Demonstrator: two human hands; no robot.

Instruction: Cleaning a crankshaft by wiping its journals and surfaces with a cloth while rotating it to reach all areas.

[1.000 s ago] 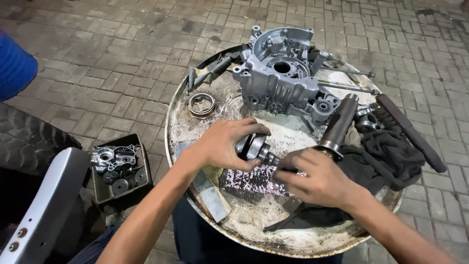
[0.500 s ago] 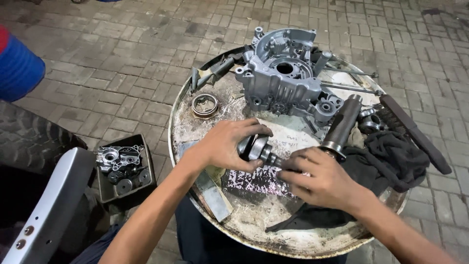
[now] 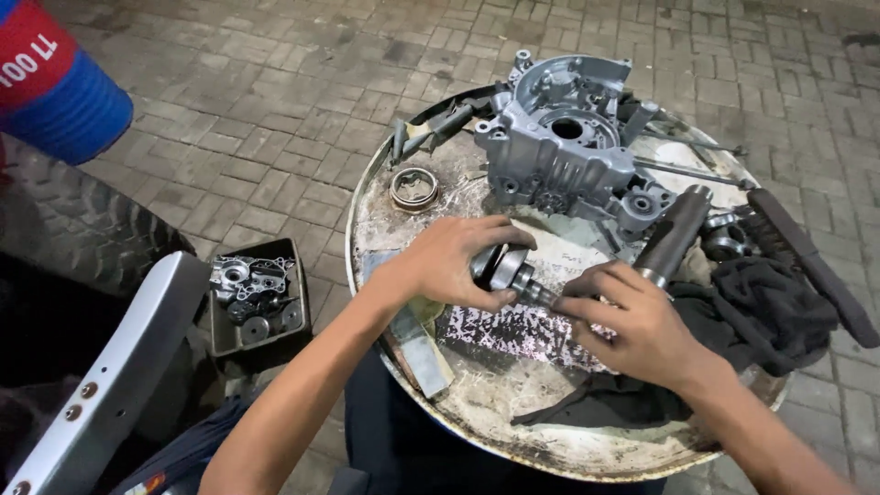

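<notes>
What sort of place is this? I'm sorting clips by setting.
Probably an open-air engine repair spot: a grey cast-metal engine casing lies on a round rusty drum-top table over brick paving, with a small dark tray of metal parts alongside.

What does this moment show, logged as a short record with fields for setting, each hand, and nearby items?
setting: round metal drum top used as a bench, on brick paving
left hand: left hand wrapped over the wide end of a metal shaft assembly
right hand: right hand pinching the narrow end of the same shaft
behind hands: grey engine crankcase
right side: dark cloth, tapered metal sleeve
left side: bearing ring; small box of engine parts on the ground
</notes>
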